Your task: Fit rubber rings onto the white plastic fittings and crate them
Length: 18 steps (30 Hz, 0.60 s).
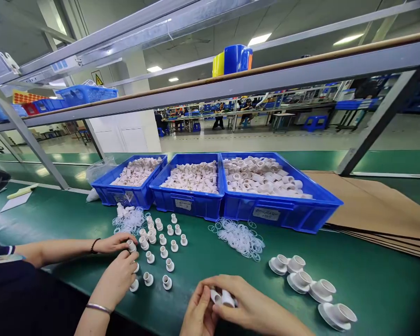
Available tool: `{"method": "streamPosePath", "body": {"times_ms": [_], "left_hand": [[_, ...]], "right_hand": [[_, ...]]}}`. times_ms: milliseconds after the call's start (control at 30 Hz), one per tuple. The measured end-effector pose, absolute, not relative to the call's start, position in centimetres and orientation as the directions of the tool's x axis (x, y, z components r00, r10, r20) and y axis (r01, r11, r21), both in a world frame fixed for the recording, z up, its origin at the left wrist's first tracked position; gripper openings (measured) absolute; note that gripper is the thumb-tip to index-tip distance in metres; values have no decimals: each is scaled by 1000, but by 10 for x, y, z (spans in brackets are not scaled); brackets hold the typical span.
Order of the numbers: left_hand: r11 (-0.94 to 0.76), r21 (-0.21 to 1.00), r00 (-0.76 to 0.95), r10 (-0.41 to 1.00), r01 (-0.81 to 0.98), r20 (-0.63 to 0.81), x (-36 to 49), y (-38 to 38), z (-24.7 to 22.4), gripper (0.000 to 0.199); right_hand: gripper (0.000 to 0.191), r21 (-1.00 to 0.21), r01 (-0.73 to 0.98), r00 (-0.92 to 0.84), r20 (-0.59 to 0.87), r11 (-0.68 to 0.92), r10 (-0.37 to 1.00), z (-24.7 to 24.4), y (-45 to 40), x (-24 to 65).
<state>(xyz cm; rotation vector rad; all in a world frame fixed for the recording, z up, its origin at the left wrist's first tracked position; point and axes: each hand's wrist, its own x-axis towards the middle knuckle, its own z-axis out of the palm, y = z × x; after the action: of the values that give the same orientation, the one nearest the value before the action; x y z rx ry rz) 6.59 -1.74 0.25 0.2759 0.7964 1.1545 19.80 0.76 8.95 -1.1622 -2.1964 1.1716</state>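
Both hands, left hand and right hand, are curled together at the bottom of my view, pinching some white plastic fittings between them just above the green surface. Off to the right I've got five flanged white pieces sitting in a slanting line, and a loose pile of clear rings lies just in front of the blue bins.

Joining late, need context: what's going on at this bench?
Left hand and right hand hold white plastic sleeves together over the green bench. To the left, a co-worker's hands handle a small flanged sleeve near a group of similar ones. Five larger flanged sleeves sit at right; thin translucent rings lie before three blue bins of white parts.
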Motion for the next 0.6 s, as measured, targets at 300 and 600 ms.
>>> {"method": "streamPosePath", "body": {"times_ms": [300,600], "left_hand": [[205,978,303,935,-42,-183,-185,132,125,32],[35,996,231,971,78,-52,-176,102,82,37]], "right_hand": [[21,-266,962,19,287,60,958,21,88,256],[20,-223,974,56,336,22,940,4,98,260]]}}
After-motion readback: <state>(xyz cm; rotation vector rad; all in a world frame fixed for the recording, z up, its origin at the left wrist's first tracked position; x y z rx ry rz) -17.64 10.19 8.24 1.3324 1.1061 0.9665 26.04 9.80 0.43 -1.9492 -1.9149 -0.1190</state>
